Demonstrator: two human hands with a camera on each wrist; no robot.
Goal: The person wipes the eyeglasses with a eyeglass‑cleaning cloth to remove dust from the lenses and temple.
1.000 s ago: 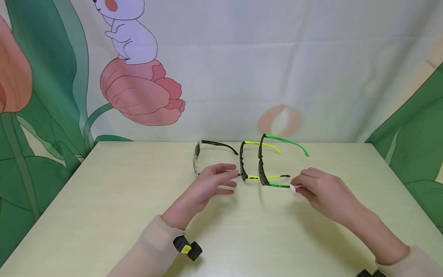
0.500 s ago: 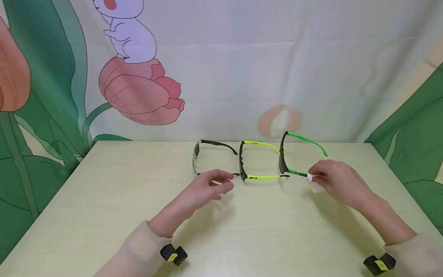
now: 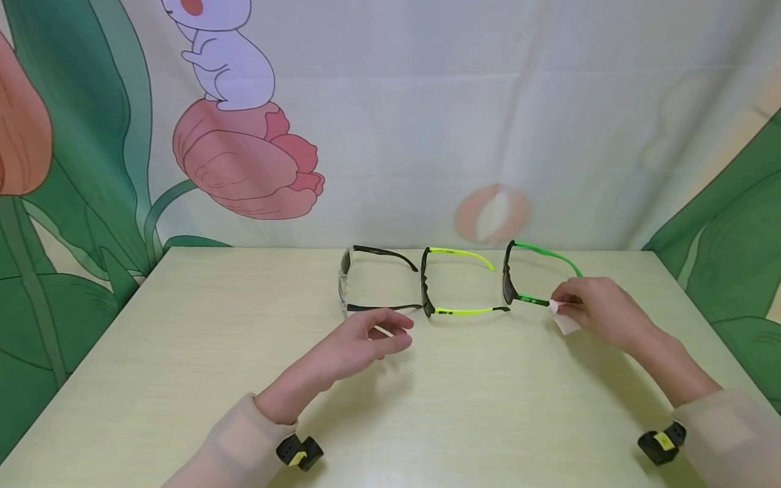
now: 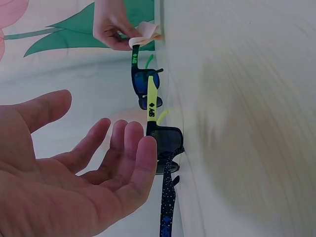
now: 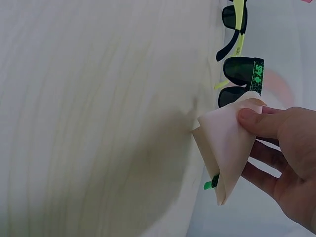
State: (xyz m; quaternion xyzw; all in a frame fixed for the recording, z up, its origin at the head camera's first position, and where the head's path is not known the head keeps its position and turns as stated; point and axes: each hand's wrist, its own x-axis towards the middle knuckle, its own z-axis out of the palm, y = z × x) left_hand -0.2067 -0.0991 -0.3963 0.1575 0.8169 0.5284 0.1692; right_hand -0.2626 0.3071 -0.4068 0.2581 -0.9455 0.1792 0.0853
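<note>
Three pairs of sunglasses stand in a row with their temples spread toward the right. My right hand (image 3: 601, 308) pinches a folded whitish cloth (image 5: 227, 133) over the near temple of the green-armed sunglasses (image 3: 509, 288), the rightmost pair. In the right wrist view the cloth hides much of that temple, and a green tip shows below it. My left hand (image 3: 360, 342) hovers with relaxed fingers and nothing in them. It is nearest the sunglasses with a clear front and black temples (image 3: 381, 252) on the left. Between these pairs sit the yellow-armed sunglasses (image 3: 464, 312).
The pale wooden table (image 3: 201, 352) extends in front of the row. Close behind its far edge hangs a printed curtain (image 3: 396, 135) with flowers and leaves. Each sleeve carries a small black wrist camera (image 3: 662, 442).
My right hand has moved the green-armed sunglasses to the right, away from the yellow pair, and they now sit lower. My left hand has drawn back slightly toward the front.
</note>
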